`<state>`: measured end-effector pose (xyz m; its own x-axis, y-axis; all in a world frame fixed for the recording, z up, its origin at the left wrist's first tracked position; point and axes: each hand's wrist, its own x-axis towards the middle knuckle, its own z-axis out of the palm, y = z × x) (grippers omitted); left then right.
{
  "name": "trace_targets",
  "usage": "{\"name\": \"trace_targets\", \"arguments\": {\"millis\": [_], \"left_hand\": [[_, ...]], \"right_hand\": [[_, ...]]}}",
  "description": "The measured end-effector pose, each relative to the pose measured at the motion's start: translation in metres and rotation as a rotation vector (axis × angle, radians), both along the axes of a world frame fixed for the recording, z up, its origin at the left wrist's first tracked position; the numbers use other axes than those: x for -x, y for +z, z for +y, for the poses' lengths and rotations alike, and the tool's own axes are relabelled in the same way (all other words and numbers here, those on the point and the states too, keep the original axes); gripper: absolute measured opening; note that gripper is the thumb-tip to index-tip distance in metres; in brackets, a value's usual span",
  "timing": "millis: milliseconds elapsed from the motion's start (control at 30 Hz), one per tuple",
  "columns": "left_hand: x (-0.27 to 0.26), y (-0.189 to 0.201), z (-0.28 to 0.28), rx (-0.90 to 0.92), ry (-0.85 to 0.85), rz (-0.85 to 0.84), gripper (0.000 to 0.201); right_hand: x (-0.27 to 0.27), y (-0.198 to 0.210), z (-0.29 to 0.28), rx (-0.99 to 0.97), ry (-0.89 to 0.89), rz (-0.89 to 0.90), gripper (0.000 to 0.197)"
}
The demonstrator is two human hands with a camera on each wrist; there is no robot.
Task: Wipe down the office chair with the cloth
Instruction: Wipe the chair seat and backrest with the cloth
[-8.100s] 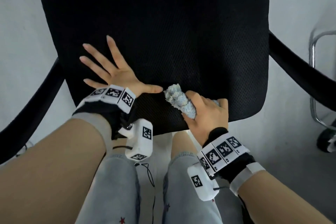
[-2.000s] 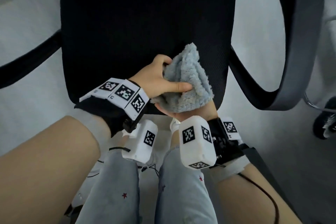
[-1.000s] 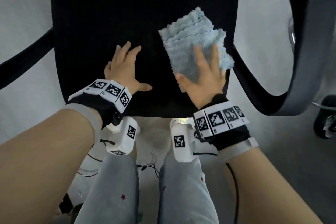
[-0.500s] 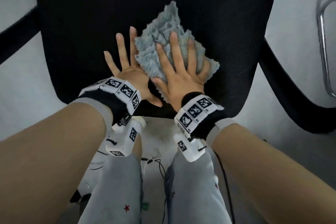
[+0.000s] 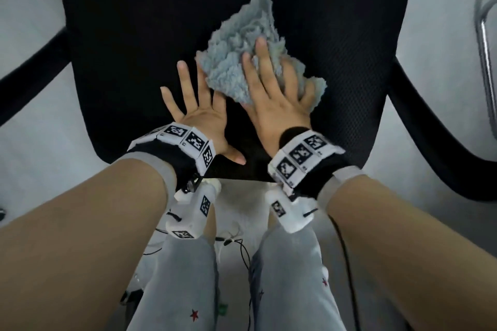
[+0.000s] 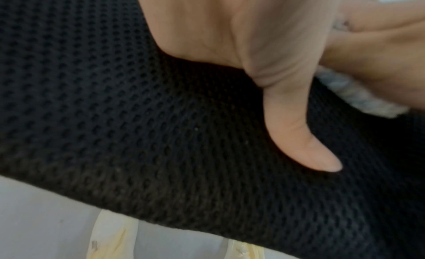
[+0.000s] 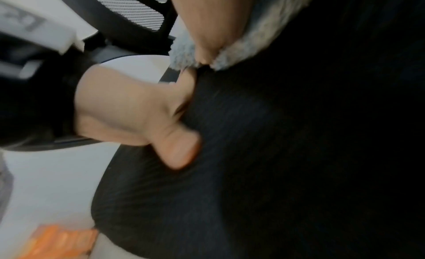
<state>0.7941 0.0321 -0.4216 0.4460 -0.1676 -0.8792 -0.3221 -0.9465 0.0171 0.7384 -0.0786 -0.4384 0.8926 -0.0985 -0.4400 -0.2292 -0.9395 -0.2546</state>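
Note:
The office chair's black mesh seat fills the head view. A fluffy light blue-grey cloth lies crumpled on the middle of it. My right hand presses flat on the cloth's near part with straight, spread fingers. My left hand lies flat on the bare mesh just left of the cloth, fingers spread, thumb toward the front edge. In the left wrist view the left thumb rests on the mesh and the cloth shows under the right hand. The right wrist view is blurred and shows the cloth's edge.
Black armrests curve out at the left and right of the seat. A chrome tube frame stands at the far right. My legs in light jeans are against the seat's front edge, with thin cables on the pale floor.
The cloth went from bunched in my right hand to spread under its flat palm. It slid from the seat's right side to the middle, and has just moved slightly farther from me.

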Motion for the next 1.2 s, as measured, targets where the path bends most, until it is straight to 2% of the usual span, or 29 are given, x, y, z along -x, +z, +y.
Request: {"name": "trace_targets", "arguments": {"millis": [33, 67, 133, 200, 233, 300, 333, 433, 467, 500, 533, 567, 667, 733, 767, 800, 900, 967, 1033, 1100, 1200], "left_hand": [[0.000, 0.000, 0.001, 0.023, 0.000, -0.001, 0.159], [0.000, 0.000, 0.002, 0.055, 0.006, -0.007, 0.160], [0.001, 0.000, 0.002, 0.106, 0.026, -0.026, 0.160], [0.002, -0.001, 0.002, 0.108, 0.037, -0.041, 0.160], [0.003, -0.002, 0.001, 0.101, 0.040, -0.048, 0.161], [0.005, -0.003, -0.001, 0.077, 0.043, -0.080, 0.161], [0.005, -0.003, -0.002, 0.054, 0.040, -0.093, 0.161], [0.001, -0.001, -0.003, -0.013, 0.018, -0.029, 0.160], [0.000, 0.000, -0.003, -0.018, 0.016, -0.002, 0.159], [0.000, 0.001, -0.003, -0.004, 0.015, 0.007, 0.158], [-0.001, 0.001, -0.002, 0.025, 0.013, 0.003, 0.158], [0.000, 0.001, -0.001, 0.057, 0.015, 0.002, 0.159], [0.002, 0.000, 0.000, 0.108, 0.049, -0.009, 0.160], [0.004, -0.001, -0.003, 0.094, 0.059, -0.025, 0.160], [0.004, -0.001, -0.004, 0.084, 0.064, -0.023, 0.159], [0.005, -0.001, -0.005, 0.075, 0.068, -0.015, 0.159], [0.003, -0.001, -0.006, 0.034, 0.063, 0.008, 0.158], [0.001, 0.002, -0.005, 0.025, 0.061, 0.015, 0.158], [0.001, 0.008, -0.003, 0.076, 0.078, 0.023, 0.155], [-0.003, 0.013, -0.003, 0.172, 0.146, 0.004, 0.151], [-0.026, 0.014, -0.009, 0.280, 0.322, -0.183, 0.147]], "right_hand": [[-0.003, -0.001, -0.018, 0.047, 0.014, -0.013, 0.067], [-0.007, -0.002, -0.038, 0.129, -0.054, -0.043, 0.066], [-0.021, -0.001, -0.076, 0.246, -0.379, -0.088, 0.064], [-0.037, -0.002, -0.085, 0.240, -0.712, -0.094, 0.062], [-0.041, -0.008, -0.076, 0.315, -0.771, -0.115, 0.059], [-0.046, -0.004, -0.037, 0.447, -0.722, -0.200, 0.052], [-0.042, 0.001, -0.017, 0.428, -0.605, -0.198, 0.053], [0.004, -0.001, 0.020, 0.047, -0.087, 0.018, 0.080], [0.011, 0.003, 0.012, -0.033, 0.031, 0.042, 0.085], [0.013, 0.004, -0.003, -0.039, 0.101, -0.014, 0.085], [0.011, 0.001, -0.019, -0.019, 0.103, -0.092, 0.082], [0.006, -0.003, -0.035, -0.012, 0.017, -0.125, 0.078], [-0.017, -0.006, -0.069, 0.206, -0.470, -0.160, 0.065], [-0.027, -0.010, -0.053, 0.393, -0.583, -0.222, 0.064], [-0.030, -0.007, -0.038, 0.416, -0.582, -0.269, 0.062], [-0.025, -0.007, -0.022, 0.372, -0.507, -0.290, 0.063], [0.024, -0.010, 0.006, 0.092, -0.088, -0.183, 0.079], [0.036, -0.002, -0.010, 0.030, 0.054, -0.173, 0.085], [0.024, -0.001, -0.034, 0.026, -0.032, -0.095, 0.083], [0.000, 0.005, -0.056, 0.100, -0.297, -0.067, 0.073], [-0.033, 0.012, -0.078, 0.187, -0.534, -0.077, 0.063]]}}
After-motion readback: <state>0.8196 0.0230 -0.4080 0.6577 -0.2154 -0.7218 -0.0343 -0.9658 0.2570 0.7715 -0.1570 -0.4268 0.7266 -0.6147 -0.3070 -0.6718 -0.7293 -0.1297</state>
